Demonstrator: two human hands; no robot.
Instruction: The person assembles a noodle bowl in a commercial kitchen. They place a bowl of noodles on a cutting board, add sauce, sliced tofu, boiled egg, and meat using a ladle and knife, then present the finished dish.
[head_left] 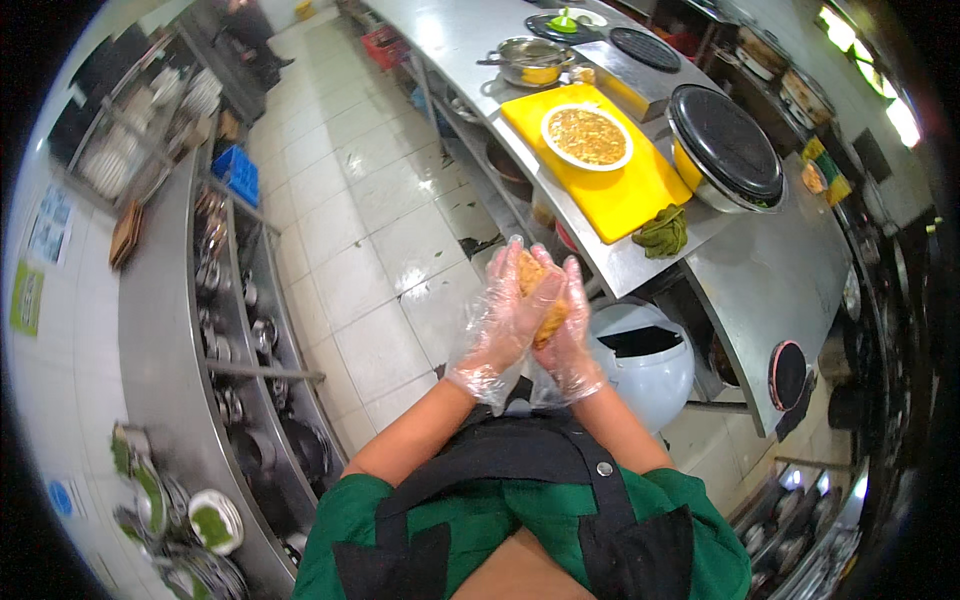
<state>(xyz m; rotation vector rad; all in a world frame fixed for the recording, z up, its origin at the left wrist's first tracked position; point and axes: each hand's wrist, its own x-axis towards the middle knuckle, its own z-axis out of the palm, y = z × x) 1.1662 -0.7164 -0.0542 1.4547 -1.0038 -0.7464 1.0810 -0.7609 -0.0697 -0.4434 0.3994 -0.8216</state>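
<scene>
A golden-brown, coarse-textured lump of food is held in mid-air between the clear-plastic-gloved left hand and right hand. Its rough, uneven surface is partly hidden by the cupped hands.

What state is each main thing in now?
Left hand in clear plastic glove: cupped against orange-brown food lump
Right hand in clear plastic glove: cupped opposite it
Food lump: held between them
Round white dish: filled with golden granular food
Yellow rectangular board: flat on the steel table
Large round steel pot: topped by a black lid
Dark green cloth: crumpled
Pale rounded plastic bin: top opening uncovered
</scene>
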